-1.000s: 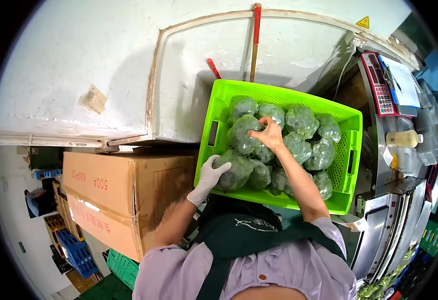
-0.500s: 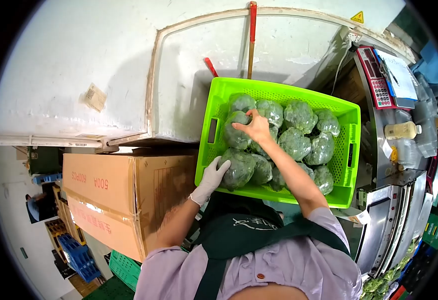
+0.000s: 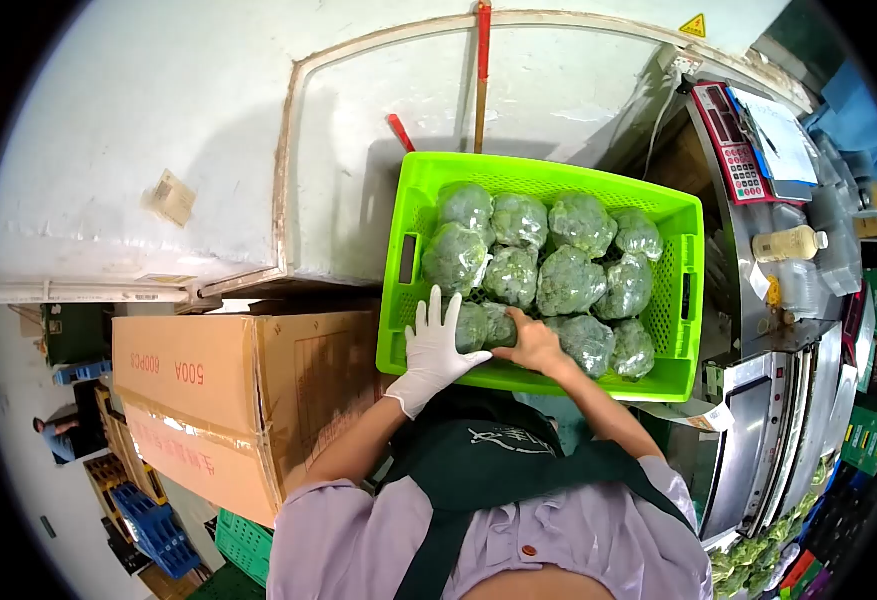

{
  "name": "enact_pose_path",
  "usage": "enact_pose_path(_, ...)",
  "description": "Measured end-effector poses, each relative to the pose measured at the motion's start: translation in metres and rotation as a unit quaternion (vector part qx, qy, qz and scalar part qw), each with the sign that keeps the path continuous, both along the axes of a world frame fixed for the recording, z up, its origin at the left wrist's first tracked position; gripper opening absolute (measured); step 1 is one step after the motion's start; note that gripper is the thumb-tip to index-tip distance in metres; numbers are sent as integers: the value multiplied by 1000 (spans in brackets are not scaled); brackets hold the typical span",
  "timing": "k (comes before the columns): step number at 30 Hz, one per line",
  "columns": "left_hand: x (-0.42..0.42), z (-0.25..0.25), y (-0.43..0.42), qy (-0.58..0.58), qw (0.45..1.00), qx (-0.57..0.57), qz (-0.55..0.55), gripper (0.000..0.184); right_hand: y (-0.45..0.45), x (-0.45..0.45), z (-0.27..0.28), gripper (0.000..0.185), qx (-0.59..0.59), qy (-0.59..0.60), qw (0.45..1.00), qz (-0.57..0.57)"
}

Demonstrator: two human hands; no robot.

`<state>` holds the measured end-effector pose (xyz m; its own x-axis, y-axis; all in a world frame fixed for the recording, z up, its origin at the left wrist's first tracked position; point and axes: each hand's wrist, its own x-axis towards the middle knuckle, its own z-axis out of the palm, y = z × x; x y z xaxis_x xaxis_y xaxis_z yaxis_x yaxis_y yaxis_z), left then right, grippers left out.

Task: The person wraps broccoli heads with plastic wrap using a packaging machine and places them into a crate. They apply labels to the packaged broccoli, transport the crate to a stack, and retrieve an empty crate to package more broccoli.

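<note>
Gloved left hand (image 3: 436, 350): you are holding its fingers spread wide at the crate's near left part, partly covering a wrapped head; whether it is touching that head, you cannot tell from here.
Bare right hand (image 3: 536, 347): your thumb and forefinger are standing apart, curving about the right side of a wrapped broccoli head (image 3: 498, 325); the firmness of any grip is not showing.
Wrapped broccoli heads (image 3: 570, 281): they are sitting in rows inside the green crate (image 3: 548, 383).
Cardboard box (image 3: 188, 370): it is standing just left of the crate.
Red scale (image 3: 733, 150): it is resting beyond the crate's right side.
</note>
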<state>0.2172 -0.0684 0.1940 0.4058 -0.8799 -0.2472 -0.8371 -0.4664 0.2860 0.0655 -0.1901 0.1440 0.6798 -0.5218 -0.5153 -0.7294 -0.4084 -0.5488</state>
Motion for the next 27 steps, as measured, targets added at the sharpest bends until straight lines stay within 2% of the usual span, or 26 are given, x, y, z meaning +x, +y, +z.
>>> enact_pose_path(2,-1,-7,-3,-17,1000,5,-22,97,12,0,-19,85,-58,-47,996,-41)
enact_pose_path(4,3,-15,-1,-14,999,-23,-34,88,11,-3,-13,84,-81,-63,993,-65)
enact_pose_path(6,8,-15,1,5,999,-26,-36,86,3,-5,-4,78,-7,-5,997,-77)
enact_pose_path(7,10,-13,1,26,999,-28,-30,83,1,-7,-6,78,-7,-8,997,-80)
enact_pose_path(8,10,-10,2,14,998,-54,-25,77,-4,-12,-11,74,14,-39,996,-80)
enact_pose_path(11,15,2,7,38,997,-68,14,77,-15,-30,-25,63,27,-141,984,-106)
enact_pose_path(13,16,6,8,51,996,-67,32,76,-24,-41,-24,61,69,-152,973,-157)
enact_pose_path(15,15,3,3,30,999,-23,29,76,-36,-49,-17,61,137,-147,965,-166)
enact_pose_path(17,2,-3,-7,-20,1000,-5,18,72,-34,-46,-9,59,91,-130,978,-133)
enact_pose_path(19,-7,-22,-9,-80,996,-47,-3,70,-33,-45,-9,59,90,-127,979,-131)
enact_pose_path(22,-7,-29,0,-51,997,-56,6,70,-24,-44,-3,59,82,-127,981,-122)
enact_pose_path(24,0,-29,0,-19,996,-89,-13,70,-22,-41,1,58,16,-163,980,-116)
enact_pose_path(27,-2,-30,-4,-33,995,-98,6,64,-33,-51,7,57,70,-106,980,-156)
